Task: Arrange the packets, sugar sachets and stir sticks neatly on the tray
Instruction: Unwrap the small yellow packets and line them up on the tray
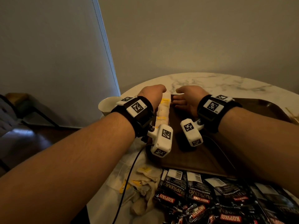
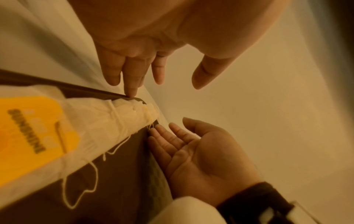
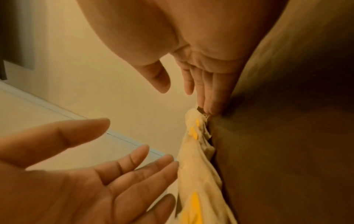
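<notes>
Looks like a home, dining or living corner. Round marble-look table (image 1: pixel 210 81) pushed near a plain beige wall (image 1: pixel 194 33), window blind (image 1: pixel 64 54) with bead cord at left. Dark wood floor (image 1: pixel 40 139), dark chair or bench (image 1: pixel 19 107) beside it. White cup (image 1: pixel 107 103), dark wooden tray (image 1: pixel 194 159), Kopiko coffee packets (image 1: pixel 202 194), tea bags (image 1: pixel 164 109) on top.

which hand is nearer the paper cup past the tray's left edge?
Left. The left hand is at the row of tea bags on the tray, just right of the paper cup. The right hand lies open beyond that row, farther right.
</notes>
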`<act>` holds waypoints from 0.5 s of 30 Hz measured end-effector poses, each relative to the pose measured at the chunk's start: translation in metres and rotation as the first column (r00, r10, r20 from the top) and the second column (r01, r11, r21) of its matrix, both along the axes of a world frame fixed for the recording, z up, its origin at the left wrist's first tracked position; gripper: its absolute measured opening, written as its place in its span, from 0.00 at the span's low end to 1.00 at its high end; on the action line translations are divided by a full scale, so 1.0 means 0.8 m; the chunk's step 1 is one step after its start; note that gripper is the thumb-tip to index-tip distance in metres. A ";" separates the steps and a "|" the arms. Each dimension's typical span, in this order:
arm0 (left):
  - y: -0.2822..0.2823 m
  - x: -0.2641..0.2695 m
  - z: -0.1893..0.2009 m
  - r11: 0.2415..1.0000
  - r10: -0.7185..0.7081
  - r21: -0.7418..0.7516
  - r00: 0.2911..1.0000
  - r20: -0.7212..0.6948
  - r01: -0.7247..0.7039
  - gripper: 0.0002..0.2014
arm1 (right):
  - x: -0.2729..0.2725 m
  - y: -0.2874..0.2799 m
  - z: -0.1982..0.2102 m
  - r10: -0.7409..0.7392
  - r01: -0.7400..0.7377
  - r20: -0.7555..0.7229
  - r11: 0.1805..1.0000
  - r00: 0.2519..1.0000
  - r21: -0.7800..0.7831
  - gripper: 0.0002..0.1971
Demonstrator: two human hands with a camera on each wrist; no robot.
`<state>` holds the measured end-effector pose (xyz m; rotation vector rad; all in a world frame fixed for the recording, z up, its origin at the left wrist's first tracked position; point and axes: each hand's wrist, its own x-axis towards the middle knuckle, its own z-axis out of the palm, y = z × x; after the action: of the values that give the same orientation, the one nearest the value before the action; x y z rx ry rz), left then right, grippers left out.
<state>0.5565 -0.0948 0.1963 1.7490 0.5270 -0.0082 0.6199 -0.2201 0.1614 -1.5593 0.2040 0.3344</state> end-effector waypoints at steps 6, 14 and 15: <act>0.007 -0.023 0.010 0.999 -0.051 0.018 0.990 0.131 0.049 0.18 | -0.009 -0.004 0.018 0.253 -0.237 0.042 0.945 0.967 -0.225 0.20; 0.044 -0.165 0.044 0.995 -0.058 -0.060 0.942 0.330 0.083 0.04 | -0.132 0.010 0.077 0.724 -0.329 0.194 0.513 0.662 -0.793 0.22; 0.053 -0.182 0.040 0.997 -0.057 -0.037 0.945 0.322 0.072 0.05 | -0.154 0.014 0.083 0.783 -0.360 0.148 0.434 0.605 -0.826 0.22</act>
<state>0.4107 -0.0527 0.2286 1.6773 0.2289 0.2130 0.4963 -0.2085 0.2278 -2.4692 -0.8179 0.3928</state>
